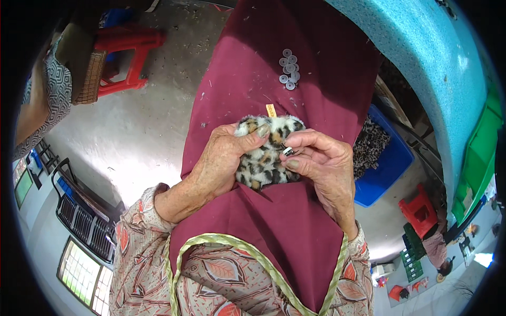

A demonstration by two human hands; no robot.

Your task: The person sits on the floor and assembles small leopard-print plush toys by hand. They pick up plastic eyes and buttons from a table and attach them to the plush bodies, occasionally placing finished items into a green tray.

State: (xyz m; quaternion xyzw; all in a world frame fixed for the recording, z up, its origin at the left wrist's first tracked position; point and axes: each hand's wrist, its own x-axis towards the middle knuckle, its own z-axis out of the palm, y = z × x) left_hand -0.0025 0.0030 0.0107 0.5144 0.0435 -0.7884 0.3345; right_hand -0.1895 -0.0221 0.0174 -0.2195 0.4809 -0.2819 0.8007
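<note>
A small leopard-spotted plush piece point(262, 174) in white, black and tan rests on the maroon apron over my lap. A yellow fabric tag point(271, 110) sticks up from its far edge. My left hand point(226, 152) grips the plush from the left, with the thumb pressed on its top. Between the thumb and fingers of my right hand point(324, 160) is a small round black-and-white piece point(288, 151), held over the plush's right side. Its exact kind is too small to make out. Farther up the apron lies a cluster of translucent plastic washers point(289, 68).
A blue bin point(390, 168) holding spotted plush fabric stands at the right, beside a red stool point(419, 210). The speckled turquoise curved surface point(421, 68) arches along the upper right. Another red stool point(132, 58) and a person's patterned clothing point(58, 79) are at the left.
</note>
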